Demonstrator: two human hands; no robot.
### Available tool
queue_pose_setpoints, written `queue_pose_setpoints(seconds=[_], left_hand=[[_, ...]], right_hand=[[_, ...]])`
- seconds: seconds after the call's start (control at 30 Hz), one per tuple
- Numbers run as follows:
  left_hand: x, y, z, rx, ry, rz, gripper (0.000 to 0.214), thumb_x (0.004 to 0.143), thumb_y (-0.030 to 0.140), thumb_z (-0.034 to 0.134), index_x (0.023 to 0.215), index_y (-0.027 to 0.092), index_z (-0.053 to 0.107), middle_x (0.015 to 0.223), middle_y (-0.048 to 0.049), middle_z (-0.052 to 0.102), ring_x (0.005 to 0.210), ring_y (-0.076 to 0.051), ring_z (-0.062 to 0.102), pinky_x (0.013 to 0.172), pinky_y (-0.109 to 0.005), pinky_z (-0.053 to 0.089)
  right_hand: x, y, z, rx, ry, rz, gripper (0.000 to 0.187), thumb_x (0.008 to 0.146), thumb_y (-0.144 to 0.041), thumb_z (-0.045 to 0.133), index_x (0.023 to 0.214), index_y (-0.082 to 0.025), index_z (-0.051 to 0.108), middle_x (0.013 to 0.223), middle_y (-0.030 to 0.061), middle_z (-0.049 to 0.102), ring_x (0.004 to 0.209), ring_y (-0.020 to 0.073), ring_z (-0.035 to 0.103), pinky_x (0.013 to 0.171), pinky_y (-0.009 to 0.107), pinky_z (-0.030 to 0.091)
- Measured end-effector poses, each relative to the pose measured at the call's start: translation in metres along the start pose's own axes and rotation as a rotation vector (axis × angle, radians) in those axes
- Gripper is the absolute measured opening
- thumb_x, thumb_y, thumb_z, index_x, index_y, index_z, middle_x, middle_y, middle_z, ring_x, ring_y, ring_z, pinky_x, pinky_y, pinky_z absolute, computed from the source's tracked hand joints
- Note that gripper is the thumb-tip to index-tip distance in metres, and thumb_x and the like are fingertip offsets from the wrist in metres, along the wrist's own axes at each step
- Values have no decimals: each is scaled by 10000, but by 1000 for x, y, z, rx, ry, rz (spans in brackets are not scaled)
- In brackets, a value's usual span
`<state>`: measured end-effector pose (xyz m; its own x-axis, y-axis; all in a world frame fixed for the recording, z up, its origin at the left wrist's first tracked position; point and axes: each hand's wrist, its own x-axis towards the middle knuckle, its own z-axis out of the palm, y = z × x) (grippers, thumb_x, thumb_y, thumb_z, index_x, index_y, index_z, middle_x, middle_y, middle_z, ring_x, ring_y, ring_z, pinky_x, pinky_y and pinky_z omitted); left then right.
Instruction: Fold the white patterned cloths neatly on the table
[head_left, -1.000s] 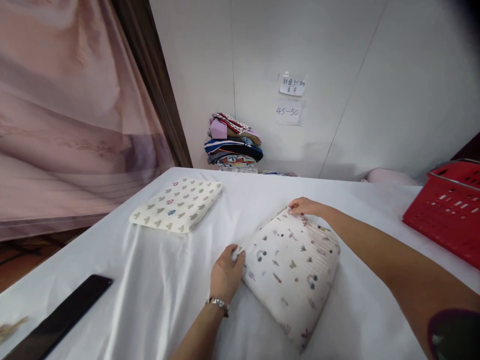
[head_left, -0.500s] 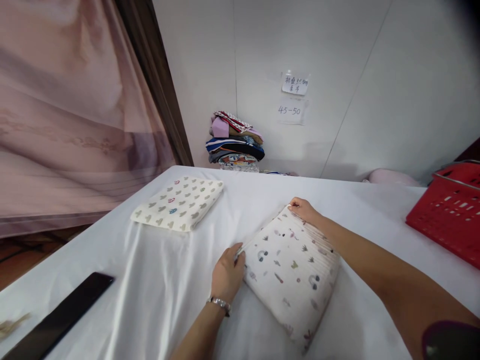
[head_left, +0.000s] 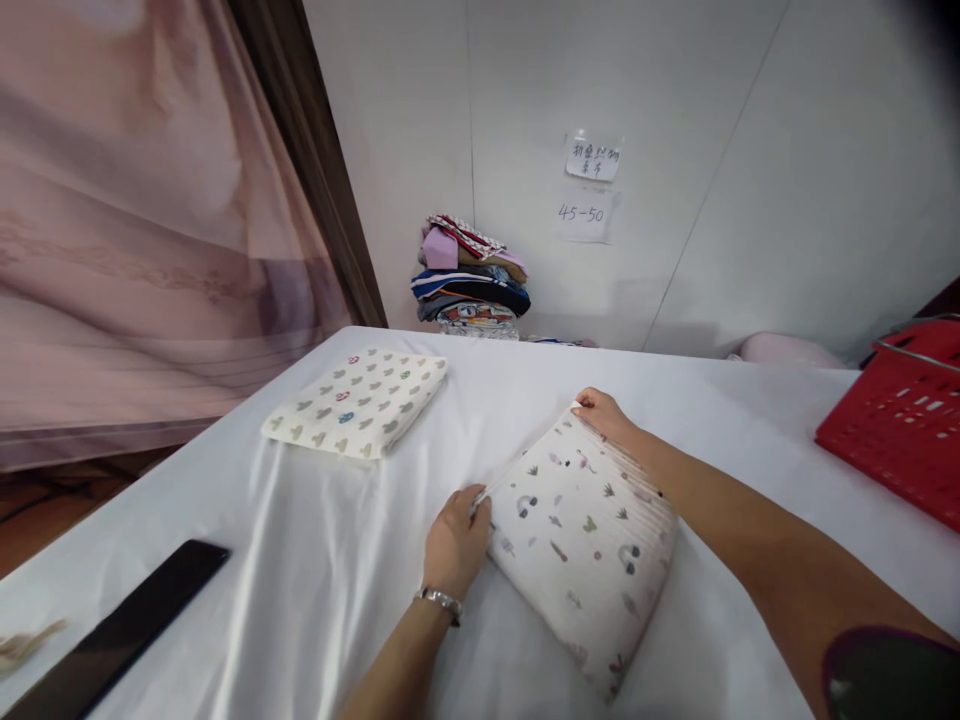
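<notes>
A folded white cloth (head_left: 581, 540) printed with small rainbows and plants lies at a slant on the white-covered table (head_left: 315, 590). At its left corner my left hand (head_left: 457, 540) pinches the edge between thumb and fingers; a silver bracelet circles that wrist. My right hand (head_left: 606, 415) grips the far corner of the same cloth, its forearm passing along the cloth's right side. Beyond my left hand, a second folded cloth (head_left: 358, 403), cream with grey mushroom-like prints, rests flat and apart from both hands.
A long black flat object (head_left: 127, 625) lies at the table's left front. At the right edge stands a red plastic basket (head_left: 900, 420). Behind the table, folded fabrics (head_left: 472, 280) are stacked against the wall. A pink curtain (head_left: 150, 250) hangs on the left.
The view has shifted very slightly. Both hands keep hold of the printed cloth at the same corners, with barely any movement.
</notes>
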<state>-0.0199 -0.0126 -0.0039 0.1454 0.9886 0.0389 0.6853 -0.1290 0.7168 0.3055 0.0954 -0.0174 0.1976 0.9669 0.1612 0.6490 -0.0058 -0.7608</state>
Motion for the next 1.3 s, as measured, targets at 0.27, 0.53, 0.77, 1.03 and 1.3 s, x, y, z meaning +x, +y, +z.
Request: queue_pose_setpoints(seconds=[0.27, 0.53, 0.77, 1.03, 1.3], left_hand=[[0, 4, 1, 52, -15, -1, 298, 868, 295, 379, 1067, 196, 578, 1045, -52, 607, 930, -187, 578, 822, -322, 428], [-1, 6, 2, 102, -12, 11, 306, 877, 286, 357, 1082, 193, 564, 1050, -66, 595, 913, -190, 580, 778, -313, 425], [-1, 6, 3, 141, 3, 20, 307, 882, 285, 352, 1089, 195, 559, 1044, -66, 594, 908, -184, 581, 784, -304, 420], [-1, 8, 2, 154, -5, 5, 301, 880, 277, 353, 1085, 194, 556, 1051, -67, 594, 917, -187, 580, 784, -304, 421], [-2, 10, 0, 105, -24, -2, 304, 882, 278, 339, 1084, 197, 550, 1044, -67, 591, 886, -190, 587, 766, -312, 419]], right_hand=[[-5, -10, -7, -167, -10, 36, 397, 704, -339, 574, 1082, -218, 552, 978, 44, 625, 867, 203, 577, 802, 339, 429], [-70, -43, 0, -572, -103, -351, 582, 869, -457, 344, 1344, -121, 346, 1410, 129, 333, 1319, 242, 236, 1066, 376, 213], [-67, -44, 13, -667, -357, -311, 766, 830, -672, 213, 1412, -174, 243, 1479, 92, 175, 1360, 233, 109, 1093, 412, 115], [-56, -39, 12, -619, -378, -287, 700, 859, -622, 211, 1413, -196, 249, 1480, 63, 171, 1363, 211, 90, 1100, 399, 104], [-8, -42, -8, -450, -568, -331, 402, 802, -309, 464, 1188, -265, 567, 1294, 13, 504, 1224, 222, 414, 1014, 378, 332]])
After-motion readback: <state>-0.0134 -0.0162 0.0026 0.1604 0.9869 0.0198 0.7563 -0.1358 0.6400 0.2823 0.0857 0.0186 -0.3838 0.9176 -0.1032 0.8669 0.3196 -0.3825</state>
